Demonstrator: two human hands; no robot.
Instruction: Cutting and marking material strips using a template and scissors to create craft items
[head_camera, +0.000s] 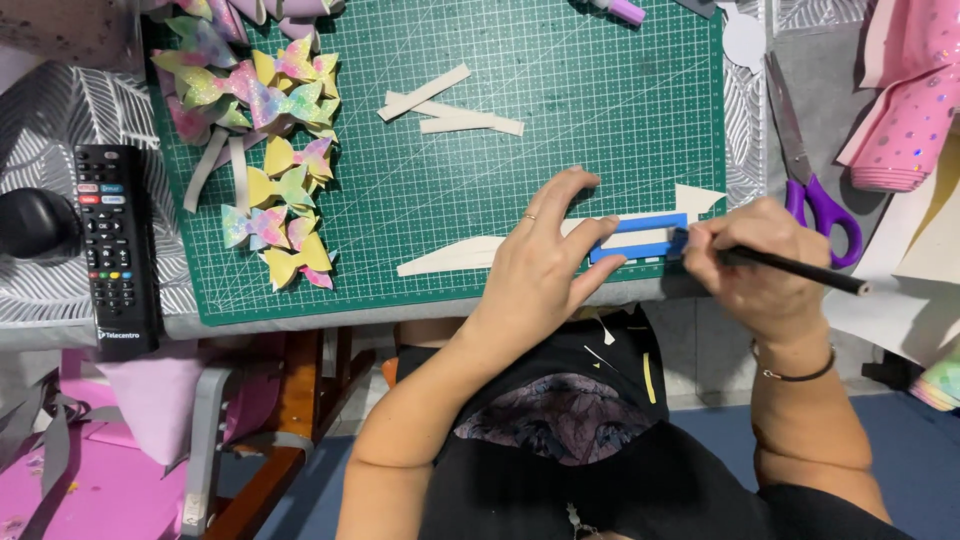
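Pressing blue template (638, 239) flat onto cream strip (470, 255) w/ spread left hand (545, 265); right hand (762, 262) pinching black pencil (800, 268) at template's end, on green cutting mat (450, 150).

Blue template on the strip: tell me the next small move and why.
Probably draw the pencil along the inner edge of the blue template. The right hand has the tip at the template's right end, and the left hand presses the template flat on the cream strip, so tracing looks ready.
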